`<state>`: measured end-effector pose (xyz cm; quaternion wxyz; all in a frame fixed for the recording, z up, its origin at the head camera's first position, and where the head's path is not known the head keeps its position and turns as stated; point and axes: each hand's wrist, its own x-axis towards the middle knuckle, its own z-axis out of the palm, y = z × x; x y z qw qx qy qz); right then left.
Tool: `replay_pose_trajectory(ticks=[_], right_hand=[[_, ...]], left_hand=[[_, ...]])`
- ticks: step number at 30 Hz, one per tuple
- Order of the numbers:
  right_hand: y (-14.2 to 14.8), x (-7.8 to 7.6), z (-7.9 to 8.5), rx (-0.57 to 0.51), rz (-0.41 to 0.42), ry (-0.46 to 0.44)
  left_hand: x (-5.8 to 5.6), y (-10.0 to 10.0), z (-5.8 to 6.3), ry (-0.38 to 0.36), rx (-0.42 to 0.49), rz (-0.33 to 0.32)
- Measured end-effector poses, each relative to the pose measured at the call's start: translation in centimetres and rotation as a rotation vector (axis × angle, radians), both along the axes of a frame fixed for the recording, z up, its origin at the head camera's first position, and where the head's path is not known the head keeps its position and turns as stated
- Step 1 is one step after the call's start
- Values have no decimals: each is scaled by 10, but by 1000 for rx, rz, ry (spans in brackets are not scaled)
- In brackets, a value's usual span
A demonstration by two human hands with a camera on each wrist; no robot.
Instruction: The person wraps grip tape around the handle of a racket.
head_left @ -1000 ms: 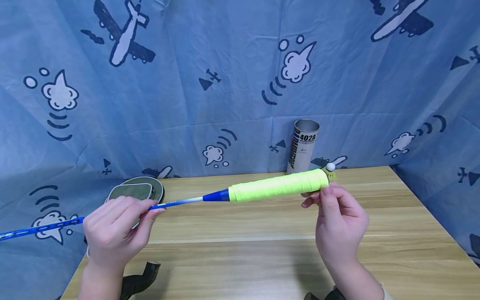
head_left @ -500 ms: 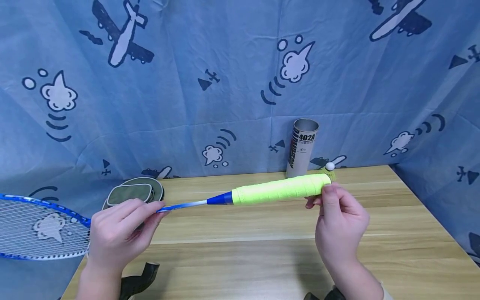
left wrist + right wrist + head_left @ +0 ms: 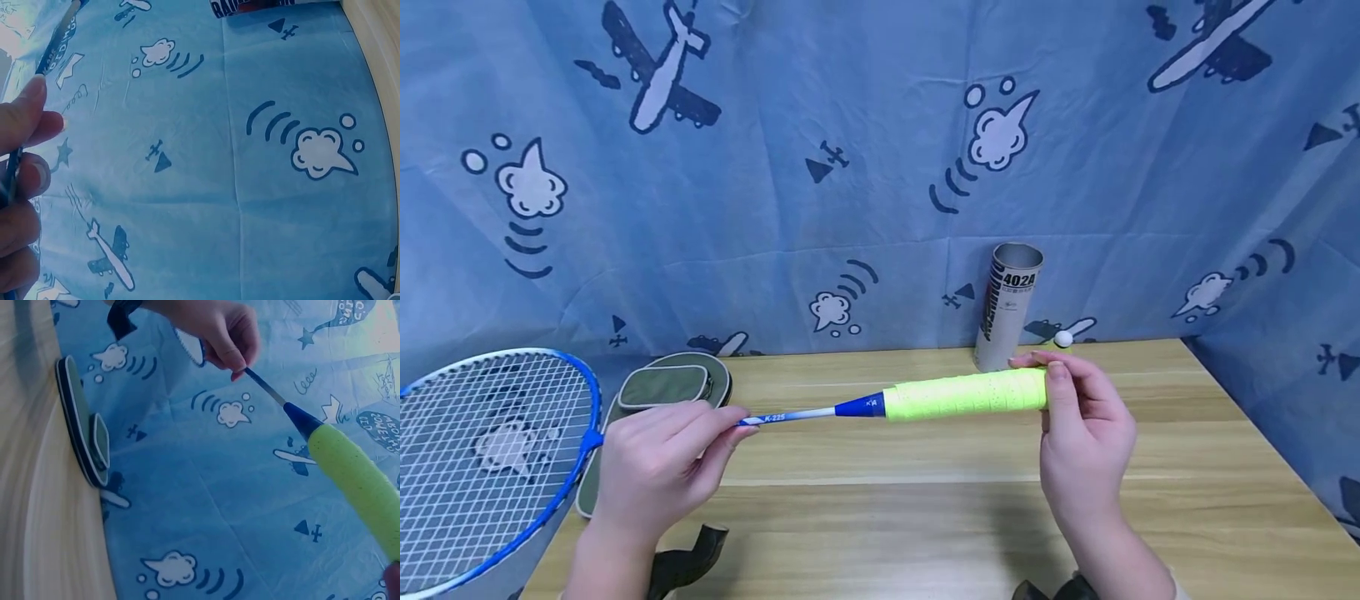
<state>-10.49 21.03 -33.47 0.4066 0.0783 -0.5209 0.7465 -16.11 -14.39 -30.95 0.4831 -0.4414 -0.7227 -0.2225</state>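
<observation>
A badminton racket (image 3: 966, 395) with a yellow-green wrapped handle and blue-and-white shaft is held level above the table, its strung head at the far left of the head view. My left hand (image 3: 662, 467) pinches the shaft between thumb and fingers. At the handle's butt end, my right hand (image 3: 1086, 417) grips with thumb and fingertips. In the right wrist view the racket's handle (image 3: 353, 478) runs from the lower right up to the left hand (image 3: 225, 337). The left wrist view shows the left fingers (image 3: 22, 119) curled round the shaft.
A grey shuttlecock tube (image 3: 1006, 308) stands upright at the table's back edge, with a shuttlecock (image 3: 1063, 339) beside it, mostly hidden. A green racket bag (image 3: 664, 387) lies at the back left of the wooden table (image 3: 880, 517). Blue printed cloth (image 3: 865, 192) hangs behind.
The racket has rolled about its shaft, so its strung face now shows where first only the frame's edge did. The handle's end has dropped slightly, and the left hand has shifted right.
</observation>
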Motion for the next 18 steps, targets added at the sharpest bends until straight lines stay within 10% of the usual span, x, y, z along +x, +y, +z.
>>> replay_pose_trajectory(ticks=[18], right_hand=[[25, 20, -3, 359, 137, -392]], left_hand=[[0, -4, -13, -187, -129, 37]])
